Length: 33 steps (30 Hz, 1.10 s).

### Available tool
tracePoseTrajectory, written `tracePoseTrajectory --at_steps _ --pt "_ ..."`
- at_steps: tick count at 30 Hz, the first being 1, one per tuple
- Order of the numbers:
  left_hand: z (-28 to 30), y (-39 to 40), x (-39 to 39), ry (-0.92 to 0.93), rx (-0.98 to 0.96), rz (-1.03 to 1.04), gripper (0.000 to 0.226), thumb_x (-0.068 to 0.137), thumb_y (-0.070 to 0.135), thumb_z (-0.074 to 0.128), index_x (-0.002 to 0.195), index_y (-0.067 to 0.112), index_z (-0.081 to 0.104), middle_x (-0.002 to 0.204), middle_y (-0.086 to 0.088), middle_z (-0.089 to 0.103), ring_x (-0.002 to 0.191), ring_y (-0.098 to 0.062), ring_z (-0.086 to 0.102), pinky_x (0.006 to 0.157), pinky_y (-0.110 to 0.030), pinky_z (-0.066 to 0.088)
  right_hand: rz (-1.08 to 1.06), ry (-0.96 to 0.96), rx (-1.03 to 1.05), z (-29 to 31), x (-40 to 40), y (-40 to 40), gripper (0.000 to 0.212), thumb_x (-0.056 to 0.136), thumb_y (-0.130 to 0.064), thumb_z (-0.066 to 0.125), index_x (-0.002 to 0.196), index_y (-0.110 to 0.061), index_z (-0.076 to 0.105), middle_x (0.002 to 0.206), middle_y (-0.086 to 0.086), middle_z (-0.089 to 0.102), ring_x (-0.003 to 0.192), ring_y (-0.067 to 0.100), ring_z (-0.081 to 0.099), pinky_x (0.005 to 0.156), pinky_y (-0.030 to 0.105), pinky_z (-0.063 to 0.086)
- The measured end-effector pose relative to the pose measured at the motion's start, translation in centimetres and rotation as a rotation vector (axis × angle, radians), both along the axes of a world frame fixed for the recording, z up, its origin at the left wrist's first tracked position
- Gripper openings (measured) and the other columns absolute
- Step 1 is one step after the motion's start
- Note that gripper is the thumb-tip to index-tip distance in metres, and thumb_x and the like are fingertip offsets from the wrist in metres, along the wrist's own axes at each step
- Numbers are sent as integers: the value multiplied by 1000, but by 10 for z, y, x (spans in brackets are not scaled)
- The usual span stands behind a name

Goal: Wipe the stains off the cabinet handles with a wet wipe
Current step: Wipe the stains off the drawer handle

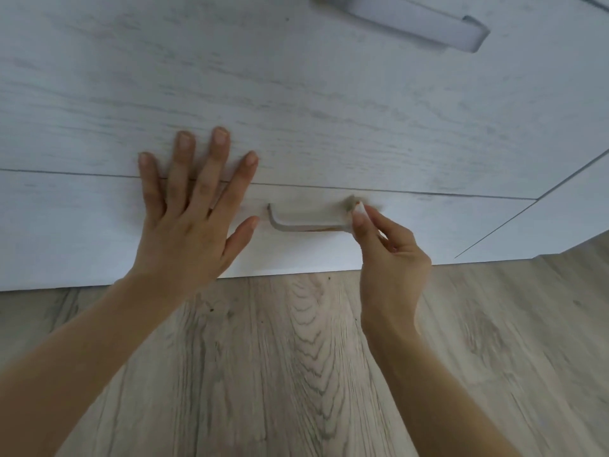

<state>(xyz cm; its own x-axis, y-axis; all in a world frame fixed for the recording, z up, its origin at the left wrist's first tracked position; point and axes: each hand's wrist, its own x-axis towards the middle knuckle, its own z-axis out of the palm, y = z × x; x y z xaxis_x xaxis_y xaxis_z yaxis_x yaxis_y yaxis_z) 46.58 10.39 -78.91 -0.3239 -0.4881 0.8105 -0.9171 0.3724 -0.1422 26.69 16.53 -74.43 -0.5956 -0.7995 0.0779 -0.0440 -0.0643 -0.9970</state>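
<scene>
Two fingertips of my right hand (389, 249) pinch the wet wipe (357, 208) against the lower handle's (306, 222) three-o'clock end; its long axis runs nine to three; my left hand (188, 222) lies flat, fingers spread, on the cabinet (329, 127) at nine o'clock.

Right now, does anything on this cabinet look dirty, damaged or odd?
Yes: the lower handle shows an orange-brown stain along its bottom edge, beside the wet wipe pinched by the right hand.

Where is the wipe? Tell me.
In the head view, the wipe is pinched in the right hand, against the right end of the lower handle.
</scene>
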Motion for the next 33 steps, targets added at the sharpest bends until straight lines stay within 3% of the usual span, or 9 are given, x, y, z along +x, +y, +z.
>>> tracePoseTrajectory --at_steps 2,6,9,14,20,23,27,31,33 --pt "0 -1 -1 8 1 -9 70 100 44 38 152 17 1 149 -18 5 134 -43 -1 110 -54 -14 30 83 -6 -3 2 4 13 79 -31 74 89 -37 70 98 -11 67 89 -6 62 67 -1 43" --pt "-1 -1 -4 28 -9 10 68 100 43 41 151 11 11 147 -22 12 130 -49 11 102 -69 7 42 270 -22 -5 -3 5 23 80 -18 73 91 -37 67 87 -15 63 78 -7 59 69 3 44" --pt "-2 -1 -4 17 -25 28 67 99 42 42 150 9 15 147 -22 14 130 -49 14 100 -69 10 9 273 -42 -8 -1 5 19 81 -18 73 91 -34 69 83 -15 63 77 -5 60 68 3 44" --pt "-10 0 -3 -22 -25 40 68 99 40 44 151 9 11 148 -21 15 134 -42 10 100 -69 10 -46 181 -50 -9 5 3 10 83 -24 70 90 -31 72 84 -7 68 79 2 65 67 6 46" --pt "-24 1 -4 -71 -22 58 68 99 40 42 152 11 12 151 -18 10 145 -30 -12 106 -63 2 -56 84 -23 -5 9 3 11 86 -27 67 82 -37 71 84 -7 72 75 4 69 63 7 48" --pt "-25 0 -7 -86 -33 61 70 98 41 43 152 10 11 151 -20 11 143 -36 -3 106 -63 2 -83 2 10 -3 6 -3 7 87 -29 66 91 -29 71 84 -11 73 74 0 69 60 3 46" --pt "-28 -1 -8 -83 -45 67 73 98 43 44 152 9 9 151 -19 4 138 -38 3 104 -64 2 -33 41 -15 -6 7 5 9 87 -25 67 85 -34 70 87 -6 73 79 2 69 65 6 47" --pt "-28 -2 -10 -79 -48 71 73 98 43 44 152 9 8 151 -19 5 142 -37 -5 104 -65 3 -9 29 -49 -6 5 5 13 86 -24 68 80 -34 72 86 -3 73 83 7 69 71 11 51" --pt "-29 -4 -9 -76 -53 61 73 98 44 44 152 10 8 151 -18 4 144 -33 -12 108 -62 -5 14 78 -56 -10 8 13 14 85 -22 69 81 -35 73 87 -4 72 84 7 69 71 11 51"
